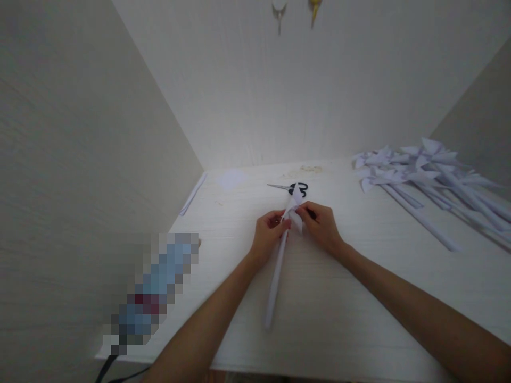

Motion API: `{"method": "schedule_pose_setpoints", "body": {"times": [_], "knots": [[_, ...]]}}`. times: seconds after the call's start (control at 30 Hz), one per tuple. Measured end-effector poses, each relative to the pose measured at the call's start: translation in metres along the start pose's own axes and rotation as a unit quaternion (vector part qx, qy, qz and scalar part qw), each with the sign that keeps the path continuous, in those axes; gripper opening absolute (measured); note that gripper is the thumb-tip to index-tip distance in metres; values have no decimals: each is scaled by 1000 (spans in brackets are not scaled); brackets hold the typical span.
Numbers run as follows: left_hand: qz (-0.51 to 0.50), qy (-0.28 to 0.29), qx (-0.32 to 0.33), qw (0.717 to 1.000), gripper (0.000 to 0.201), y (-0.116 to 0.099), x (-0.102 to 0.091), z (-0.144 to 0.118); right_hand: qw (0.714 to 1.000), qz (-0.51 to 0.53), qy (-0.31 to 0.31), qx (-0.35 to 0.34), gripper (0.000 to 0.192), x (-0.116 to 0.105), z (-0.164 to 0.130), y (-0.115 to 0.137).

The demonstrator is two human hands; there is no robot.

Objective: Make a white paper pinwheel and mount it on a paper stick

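Note:
A white paper pinwheel point(295, 219) on a rolled paper stick point(275, 282) is held between my two hands over the white table. My left hand point(268, 231) is closed where the stick meets the blades, thumb and fingers pressed together. At the right side of the blades my right hand point(320, 223) pinches the paper. The stick slants down toward me, its lower end free. Just beyond the pinwheel lie scissors point(298, 189) with black handles, blades pointing left; one blade of the pinwheel partly covers them.
Several finished paper pinwheels point(427, 165) are piled at the back right, sticks toward me. A folded paper strip point(194, 193) lies along the left wall. Nearer, a blurred-out blue object point(159, 282) with a dark cord rests at the left edge. Two hooks point(279, 16) hang on the back wall.

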State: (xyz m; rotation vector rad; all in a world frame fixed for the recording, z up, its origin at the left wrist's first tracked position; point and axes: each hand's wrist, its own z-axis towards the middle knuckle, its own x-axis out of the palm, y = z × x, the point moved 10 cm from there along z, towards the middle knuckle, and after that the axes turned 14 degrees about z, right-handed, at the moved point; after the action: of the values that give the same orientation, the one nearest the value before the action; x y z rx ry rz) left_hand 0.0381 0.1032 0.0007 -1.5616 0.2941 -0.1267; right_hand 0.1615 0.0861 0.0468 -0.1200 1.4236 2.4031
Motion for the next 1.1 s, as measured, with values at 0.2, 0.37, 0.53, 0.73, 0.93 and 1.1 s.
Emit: {"method": "schedule_pose_setpoints", "body": {"times": [0.2,0.37,0.53,0.73,0.93,1.1], "knots": [[-78,-25,-44,996,21,7,-6,2,991,79,-102,19,25,-24,-6,-4],[-194,-76,-98,973,24,15,-17,1,982,146,-100,69,34,-18,-12,-10],[-292,-109,-87,946,19,15,-26,3,948,207,158,181,29,58,-36,-5],[-284,-87,-93,950,19,18,-22,4,924,220,224,217,19,83,-54,-1],[-184,50,-68,979,34,5,5,0,920,274,143,241,21,65,-42,-17],[-196,40,-58,978,34,8,3,2,930,286,60,222,23,46,-35,-20]]}}
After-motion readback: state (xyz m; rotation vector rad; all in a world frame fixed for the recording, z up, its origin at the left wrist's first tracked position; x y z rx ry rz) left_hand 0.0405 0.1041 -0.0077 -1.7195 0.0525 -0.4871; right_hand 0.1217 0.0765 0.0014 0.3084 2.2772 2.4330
